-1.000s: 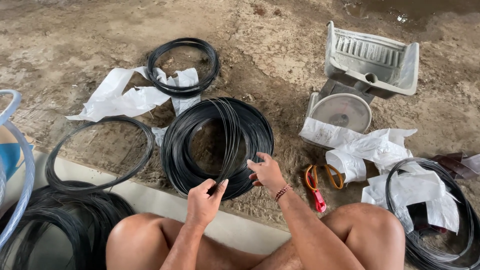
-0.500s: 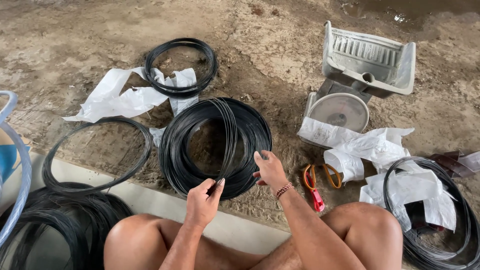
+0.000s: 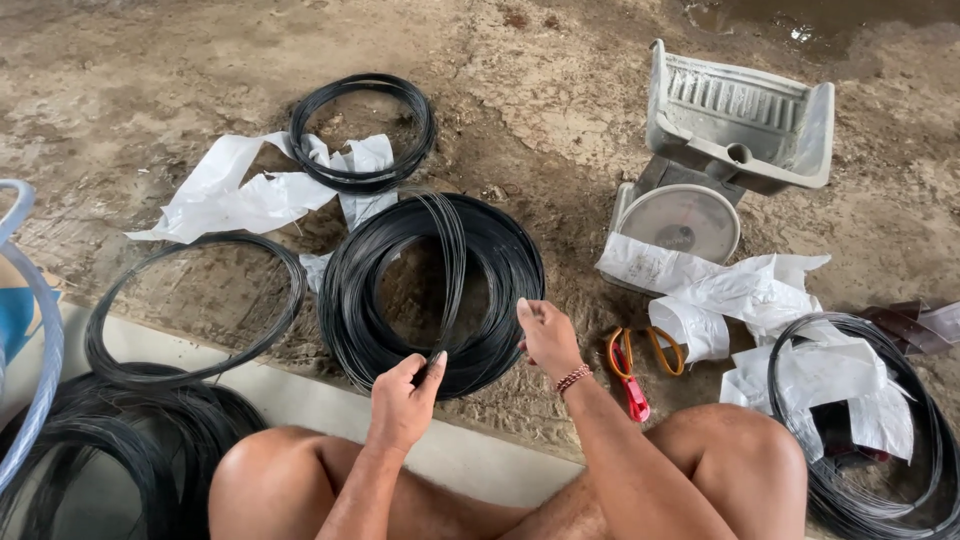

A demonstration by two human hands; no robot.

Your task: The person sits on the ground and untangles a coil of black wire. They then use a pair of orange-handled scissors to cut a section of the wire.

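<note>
1. Bare dirt floor (image 3: pixel 560 90), damp and rough, carries everything; a pale concrete curb (image 3: pixel 330 400) runs along its near edge, where the person sits with knees apart.
2. Against the pictures of a second ago, the big black wire coil (image 3: pixel 432 290) sits a touch further left between the knees, and a thin band of strands now stands up across its middle.
3. Left hand (image 3: pixel 402 400) is closed in a pinch on those raised strands at the coil's near rim; it has shifted slightly along the rim.
4. Right hand (image 3: pixel 548 338) has come off the coil's right edge: fingers loosely curled, apart from the wire or barely at it. Whether it holds a strand I cannot tell.
5. My reading: a few turns are being parted from the bulk, with the left hand doing the holding.
6. Around it lie a small coil (image 3: pixel 362 130) on white paper (image 3: pixel 230 195), a thin loop (image 3: pixel 195 305), a grey scale (image 3: pixel 730 130), and red-handled pliers (image 3: pixel 632 385).
</note>
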